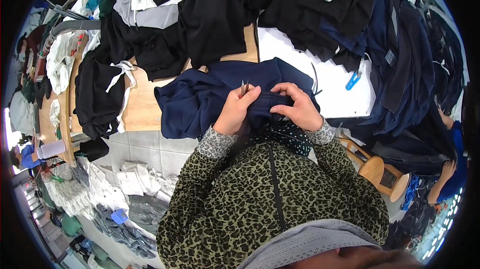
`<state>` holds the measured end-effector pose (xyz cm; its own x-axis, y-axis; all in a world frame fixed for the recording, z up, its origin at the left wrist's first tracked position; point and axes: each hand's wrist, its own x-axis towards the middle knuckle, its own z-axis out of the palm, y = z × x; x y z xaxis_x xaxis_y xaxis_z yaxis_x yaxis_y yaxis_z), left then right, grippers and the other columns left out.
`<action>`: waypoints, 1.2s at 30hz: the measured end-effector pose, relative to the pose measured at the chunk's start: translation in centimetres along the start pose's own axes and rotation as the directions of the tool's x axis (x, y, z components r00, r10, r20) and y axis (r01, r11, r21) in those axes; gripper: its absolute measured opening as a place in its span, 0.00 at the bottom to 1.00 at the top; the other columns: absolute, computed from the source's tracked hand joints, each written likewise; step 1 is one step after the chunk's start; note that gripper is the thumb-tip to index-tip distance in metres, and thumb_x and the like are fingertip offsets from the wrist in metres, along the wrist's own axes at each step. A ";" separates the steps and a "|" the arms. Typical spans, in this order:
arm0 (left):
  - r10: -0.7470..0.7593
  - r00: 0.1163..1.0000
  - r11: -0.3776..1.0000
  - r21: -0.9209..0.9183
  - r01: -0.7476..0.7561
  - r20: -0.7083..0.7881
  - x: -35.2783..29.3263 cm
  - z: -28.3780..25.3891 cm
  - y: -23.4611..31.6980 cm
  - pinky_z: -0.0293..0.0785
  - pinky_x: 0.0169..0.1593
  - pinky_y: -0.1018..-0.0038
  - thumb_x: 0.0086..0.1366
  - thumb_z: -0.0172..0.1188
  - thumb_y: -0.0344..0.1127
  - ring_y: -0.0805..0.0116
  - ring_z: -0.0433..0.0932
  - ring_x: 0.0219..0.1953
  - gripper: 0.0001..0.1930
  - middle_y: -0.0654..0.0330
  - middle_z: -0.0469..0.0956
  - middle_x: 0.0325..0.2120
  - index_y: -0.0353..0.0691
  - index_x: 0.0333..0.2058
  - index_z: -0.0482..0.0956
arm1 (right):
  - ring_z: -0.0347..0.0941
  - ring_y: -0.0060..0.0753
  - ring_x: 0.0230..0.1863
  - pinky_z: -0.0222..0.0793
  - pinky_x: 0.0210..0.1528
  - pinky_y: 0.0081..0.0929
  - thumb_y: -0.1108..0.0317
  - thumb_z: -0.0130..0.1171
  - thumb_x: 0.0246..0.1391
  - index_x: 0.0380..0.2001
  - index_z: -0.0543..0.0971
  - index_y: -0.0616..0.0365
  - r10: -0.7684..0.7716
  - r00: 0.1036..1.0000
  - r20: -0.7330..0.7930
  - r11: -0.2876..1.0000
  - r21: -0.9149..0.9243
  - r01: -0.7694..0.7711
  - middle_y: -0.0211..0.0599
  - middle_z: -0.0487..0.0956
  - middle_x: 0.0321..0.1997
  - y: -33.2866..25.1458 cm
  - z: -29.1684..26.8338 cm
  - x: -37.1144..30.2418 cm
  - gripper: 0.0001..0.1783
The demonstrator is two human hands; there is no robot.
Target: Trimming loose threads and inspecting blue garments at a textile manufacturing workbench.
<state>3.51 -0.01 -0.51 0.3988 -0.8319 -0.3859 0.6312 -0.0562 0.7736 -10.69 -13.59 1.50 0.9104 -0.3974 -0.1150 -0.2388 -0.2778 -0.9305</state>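
A navy garment (220,81) lies bunched along the table's near edge, its gathered waistband (267,101) drawn up close to my body. My left hand (235,111) is closed, with two pointed metal tips of what look like thread snips (244,88) sticking up between thumb and fingers. That hand also rests against the waistband's left side; how far it grips the cloth is hidden. On the other side my right hand (302,109) pinches the waistband, thumb below and index finger curved over the top.
Black garments (215,14) are heaped across the table's far side. Blue clippers (353,80) lie on the white board (345,99) at right. Navy cloth (400,59) hangs beyond it, near another person's arm (442,181). A wooden stool (375,169) stands at lower right; white bundles (140,179) lie on the floor.
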 end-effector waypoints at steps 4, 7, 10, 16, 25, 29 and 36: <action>0.093 0.996 0.992 0.085 -0.094 0.013 -0.1 -1.0 -1.0 0.60 0.37 0.86 0.64 0.56 0.35 0.86 0.64 0.30 0.07 0.73 0.70 0.26 0.39 0.29 0.75 | 0.66 0.32 0.39 0.62 0.46 0.26 0.70 0.67 0.40 0.45 0.75 0.55 -0.078 0.993 -0.090 0.997 -0.023 0.076 0.32 0.73 0.34 -1.0 -0.6 -0.1 0.24; 0.162 0.987 0.982 0.099 -0.161 0.003 -0.1 -0.9 -1.2 0.61 0.39 0.86 0.63 0.57 0.33 0.85 0.64 0.31 0.06 0.71 0.71 0.28 0.37 0.33 0.76 | 0.63 0.30 0.35 0.57 0.44 0.26 0.67 0.67 0.41 0.43 0.78 0.53 -0.209 0.975 -0.078 0.967 -0.165 0.194 0.28 0.68 0.25 0.0 -0.8 -0.3 0.21; 0.229 0.973 0.969 0.100 -0.226 -0.018 -0.6 -0.3 -0.8 0.62 0.39 0.87 0.63 0.56 0.31 0.85 0.65 0.31 0.07 0.70 0.72 0.31 0.34 0.37 0.76 | 0.60 0.29 0.33 0.54 0.42 0.26 0.65 0.66 0.41 0.41 0.79 0.53 -0.257 0.964 -0.068 0.931 -0.287 0.227 0.28 0.65 0.23 0.4 -0.5 -0.5 0.20; 0.161 0.974 0.962 0.195 -0.191 0.159 -1.1 -0.8 -0.2 0.68 0.46 0.85 0.59 0.60 0.25 0.82 0.70 0.40 0.14 0.65 0.75 0.38 0.32 0.44 0.75 | 0.60 0.33 0.35 0.54 0.42 0.28 0.68 0.66 0.41 0.36 0.79 0.54 -0.321 0.936 -0.146 0.896 -0.367 0.250 0.30 0.67 0.25 0.0 -0.1 -0.6 0.15; 0.226 0.953 0.862 0.415 -0.292 0.202 -0.9 -0.6 -0.5 0.68 0.43 0.84 0.52 0.67 0.25 0.83 0.72 0.37 0.20 0.66 0.77 0.36 0.32 0.45 0.75 | 0.61 0.39 0.37 0.55 0.43 0.31 0.75 0.63 0.40 0.30 0.76 0.56 -0.352 0.903 -0.248 0.887 -0.395 0.238 0.33 0.68 0.28 0.6 0.7 -1.0 0.10; 0.236 0.942 0.817 0.476 -0.326 0.239 -0.7 -0.7 -0.1 0.69 0.42 0.84 0.53 0.66 0.27 0.82 0.73 0.36 0.20 0.65 0.79 0.36 0.33 0.45 0.76 | 0.61 0.39 0.37 0.55 0.43 0.32 0.75 0.62 0.41 0.29 0.75 0.57 -0.343 0.903 -0.260 0.894 -0.386 0.228 0.33 0.67 0.29 0.8 0.7 -0.9 0.09; 0.207 0.932 0.776 0.529 -0.342 0.299 -0.1 -0.9 0.3 0.70 0.41 0.84 0.54 0.66 0.30 0.82 0.74 0.36 0.17 0.63 0.80 0.35 0.31 0.42 0.78 | 0.61 0.37 0.37 0.55 0.43 0.30 0.74 0.60 0.44 0.29 0.75 0.58 -0.274 0.932 -0.236 0.940 -0.271 0.207 0.33 0.67 0.28 1.5 0.9 -1.1 0.07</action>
<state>4.25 0.58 -0.70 0.3033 -0.9516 -0.0493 0.0015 -0.0513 0.9987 -11.73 -12.77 -0.08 0.8346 -0.5007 0.2296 -0.1272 -0.5808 -0.8041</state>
